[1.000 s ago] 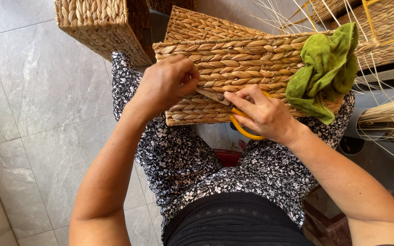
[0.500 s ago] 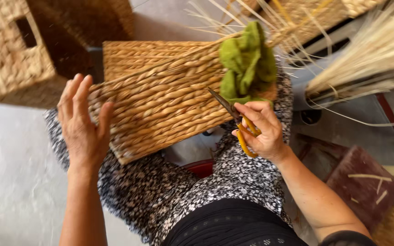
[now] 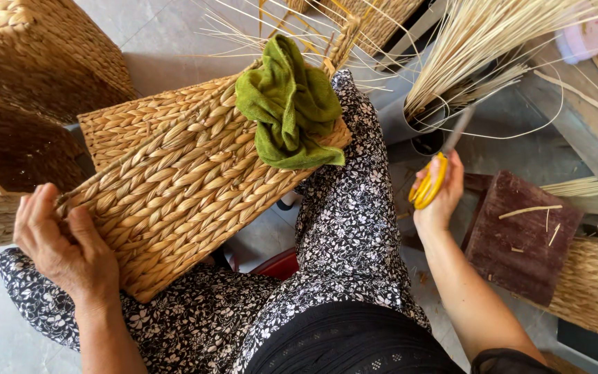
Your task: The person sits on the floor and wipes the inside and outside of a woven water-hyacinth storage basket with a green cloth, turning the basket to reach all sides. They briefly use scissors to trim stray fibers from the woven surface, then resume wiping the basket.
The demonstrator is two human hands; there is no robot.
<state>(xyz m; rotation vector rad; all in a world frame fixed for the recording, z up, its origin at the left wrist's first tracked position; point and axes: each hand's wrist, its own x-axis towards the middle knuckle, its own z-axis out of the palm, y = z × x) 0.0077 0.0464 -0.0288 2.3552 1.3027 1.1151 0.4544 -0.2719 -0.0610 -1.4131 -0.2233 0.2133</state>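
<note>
Left hand: the left hand (image 3: 64, 246) is gripping the near corner of a woven basket (image 3: 188, 187), fingers and thumb clamped on the braided edge; the wrist is lying over the floral-print trousers (image 3: 354, 228) on the person's lap.
Right hand: the right hand (image 3: 437, 190) is closing around the yellow handles of a pair of scissors (image 3: 432, 176), held well apart from the basket, out to the right of the knee; the grey blades are pointing up and away towards a bundle of pale straw (image 3: 479, 48); whether the blades are parted cannot be told.
Basket: the woven basket is resting tilted across the person's legs, one flat plaited side facing the camera; loose pale strands are sticking out beyond its far end.
Cloth: a crumpled green cloth (image 3: 292, 111) is lying on the far upper edge of the basket, touching the weave.
Surroundings: a dark brown wooden block (image 3: 520, 235) is sitting just beside the right forearm, with a few straw offcuts scattered on it; a second woven basket (image 3: 36, 48) is standing at upper left, with the open mouth of a third (image 3: 1, 173) just below it; the grey tiled floor (image 3: 167, 28) is showing between them.
</note>
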